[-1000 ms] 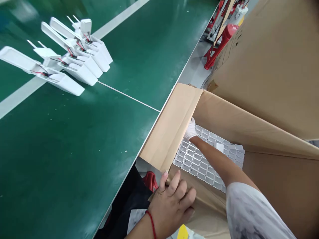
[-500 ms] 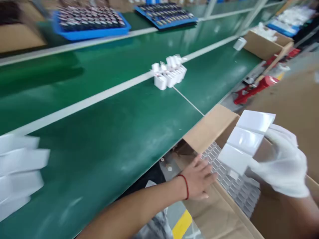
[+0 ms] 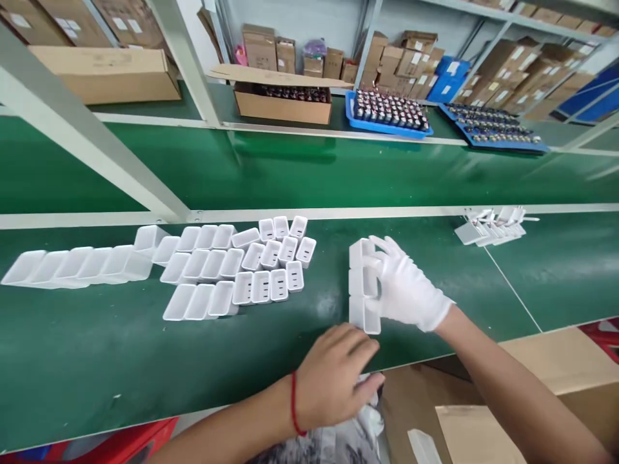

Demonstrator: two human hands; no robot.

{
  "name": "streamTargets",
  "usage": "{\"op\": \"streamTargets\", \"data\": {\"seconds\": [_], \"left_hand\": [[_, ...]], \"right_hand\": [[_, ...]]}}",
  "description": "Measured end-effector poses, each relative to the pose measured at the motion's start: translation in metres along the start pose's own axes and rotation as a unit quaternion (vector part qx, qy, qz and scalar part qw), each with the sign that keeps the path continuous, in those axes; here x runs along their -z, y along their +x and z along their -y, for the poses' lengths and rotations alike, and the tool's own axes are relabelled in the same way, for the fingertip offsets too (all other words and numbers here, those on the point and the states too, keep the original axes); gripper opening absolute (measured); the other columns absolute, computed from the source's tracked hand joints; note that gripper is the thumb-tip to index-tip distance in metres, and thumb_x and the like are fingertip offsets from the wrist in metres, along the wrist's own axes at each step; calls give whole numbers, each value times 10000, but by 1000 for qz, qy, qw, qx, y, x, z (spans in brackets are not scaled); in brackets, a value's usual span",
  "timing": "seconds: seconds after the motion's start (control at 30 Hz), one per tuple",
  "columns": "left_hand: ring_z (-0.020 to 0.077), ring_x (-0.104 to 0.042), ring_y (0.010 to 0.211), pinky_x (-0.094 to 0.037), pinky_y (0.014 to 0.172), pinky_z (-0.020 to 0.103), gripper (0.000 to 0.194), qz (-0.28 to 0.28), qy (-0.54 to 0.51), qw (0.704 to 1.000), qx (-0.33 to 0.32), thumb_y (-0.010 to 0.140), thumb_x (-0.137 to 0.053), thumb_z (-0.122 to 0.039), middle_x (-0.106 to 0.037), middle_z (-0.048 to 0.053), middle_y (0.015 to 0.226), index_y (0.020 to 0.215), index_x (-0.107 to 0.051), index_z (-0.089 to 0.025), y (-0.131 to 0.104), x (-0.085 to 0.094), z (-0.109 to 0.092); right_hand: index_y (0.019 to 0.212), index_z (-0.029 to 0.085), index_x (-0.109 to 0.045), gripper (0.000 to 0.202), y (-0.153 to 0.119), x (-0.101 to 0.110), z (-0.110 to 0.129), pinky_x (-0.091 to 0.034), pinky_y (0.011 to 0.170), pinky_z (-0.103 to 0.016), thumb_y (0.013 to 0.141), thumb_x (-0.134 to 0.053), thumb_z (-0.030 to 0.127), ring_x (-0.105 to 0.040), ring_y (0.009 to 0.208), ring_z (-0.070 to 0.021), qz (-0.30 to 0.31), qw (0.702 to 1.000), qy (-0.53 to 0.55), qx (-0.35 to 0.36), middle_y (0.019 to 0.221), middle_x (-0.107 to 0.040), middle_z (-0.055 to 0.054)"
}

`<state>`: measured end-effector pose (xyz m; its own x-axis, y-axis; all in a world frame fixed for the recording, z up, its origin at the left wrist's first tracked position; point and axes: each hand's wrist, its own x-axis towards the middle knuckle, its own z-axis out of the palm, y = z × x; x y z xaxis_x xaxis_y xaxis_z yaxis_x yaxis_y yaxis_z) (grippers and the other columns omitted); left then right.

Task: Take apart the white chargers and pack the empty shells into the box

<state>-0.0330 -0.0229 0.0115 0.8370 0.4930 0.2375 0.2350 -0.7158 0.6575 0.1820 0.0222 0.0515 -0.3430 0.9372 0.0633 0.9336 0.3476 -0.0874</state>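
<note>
My right hand, in a white glove, grips a row of three white open-topped plastic cases from their right side, at the green workbench. My left hand, bare with a red cord at the wrist, hangs just in front of the nearest case. Its fingers are loosely bent, the thumb stands apart, and nothing shows in it. Left of the held cases, several more white plastic cases stand in rough rows on the bench. Some show small dark slots in the bottom.
At the right of the bench is a cluster of white parts. An open cardboard box stands below its front edge. A blue tray of small parts and a carton sit on the back shelf. A slanting post rises at left.
My right hand has carried the row of white cases from above the cardboard box to the bench. My left hand has left the box's edge, and the view has swung left.
</note>
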Motion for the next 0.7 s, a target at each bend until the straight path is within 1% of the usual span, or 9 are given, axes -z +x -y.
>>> {"op": "streamTargets", "data": {"seconds": [0.03,0.1,0.17,0.23,0.37,0.47,0.57,0.63,0.7], "left_hand": [[239,-632,1012,-544,906,386,264,-32,0,999,35,938,-538,-316,-670,92,1097,1147,-600,-168,-6,9,10],[279,-613,1105,-543,955,435,299,-53,15,995,78,927,-545,-267,-643,127,1189,1197,-588,-146,-14,17,25],[321,-586,1180,-540,986,474,372,-33,29,994,99,912,-573,-265,-594,170,1283,1254,-569,-119,-16,18,36],[351,-561,1224,-531,1009,496,450,-6,33,993,109,896,-601,-279,-547,204,1339,1303,-544,-97,-15,17,42],[380,-521,1273,-506,1037,529,534,-3,51,992,116,904,-579,-273,-501,234,1370,1387,-470,-74,-14,16,49],[389,-524,1262,-525,1002,538,548,-23,90,987,131,914,-552,-259,-500,241,1356,1414,-435,-69,-18,16,51],[376,-575,1181,-565,923,519,497,-40,132,980,141,922,-536,-245,-547,233,1269,1380,-469,-64,-20,13,48],[338,-624,1076,-585,862,483,424,-41,145,982,115,938,-513,-243,-599,202,1166,1327,-519,-74,-20,8,42],[303,-646,1014,-588,831,441,367,-27,144,988,57,955,-498,-262,-633,167,1100,1276,-564,-98,-18,-1,35]], "right_hand": [[1177,126,-625,553,22,-3,6,-253,1198,-566,651,-714,273,-396,1392,-390,29,1000,1,1,1323,-607,-179],[1129,105,-650,502,62,-7,17,-260,1198,-547,657,-738,252,-412,1382,-385,74,997,-6,2,1324,-603,-201],[1142,88,-652,527,91,-12,25,-258,1198,-545,662,-774,267,-404,1386,-386,94,995,-6,9,1330,-597,-215],[1255,90,-606,655,107,-15,29,-304,1187,-513,671,-802,315,-393,1401,-364,100,994,31,21,1398,-550,-206],[1460,136,-436,820,104,-23,30,-460,1093,-430,746,-765,369,-462,1365,-311,60,991,116,-43,1522,-415,-169],[1486,166,-399,798,92,-35,32,-528,1005,-472,795,-711,416,-566,1254,-328,50,982,144,-115,1535,-376,-173],[1496,152,-373,751,85,-49,44,-542,986,-447,847,-657,402,-582,1241,-314,46,971,197,-125,1550,-339,-190],[1504,112,-349,753,77,-51,51,-521,1017,-433,880,-626,429,-536,1304,-326,23,970,207,-129,1563,-317,-217],[1517,100,-322,775,62,-43,49,-530,999,-427,906,-584,498,-544,1300,-334,0,973,191,-130,1567,-323,-228]]}}
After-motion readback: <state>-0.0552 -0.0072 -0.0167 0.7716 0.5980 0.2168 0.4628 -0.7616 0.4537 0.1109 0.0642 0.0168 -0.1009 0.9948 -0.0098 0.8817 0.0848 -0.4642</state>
